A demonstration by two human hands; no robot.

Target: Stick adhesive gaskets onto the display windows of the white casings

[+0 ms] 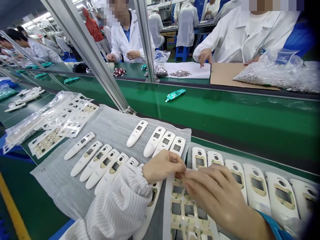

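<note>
My left hand (163,165), in a striped white sleeve, is closed in a pinch above the top end of a sheet of adhesive frames (176,208). Its fingertips meet those of my right hand (217,193), whose fingers are drawn together and reach in from the right. Anything between the fingertips is hidden. The sheet carries rows of tan square frames and lies beneath my hands. Close to my left wrist are white plastic device covers with window openings (116,166), some with tan frames round the window. More covers with tan frames (257,183) stand in a row beyond my right hand.
More adhesive sheets (75,115) and clear plastic lie on the left. A green conveyor belt (212,110) runs behind the work surface, with a teal part (175,95) on it. A metal post (90,50) rises at the belt's edge. Co-workers in white coats sit across.
</note>
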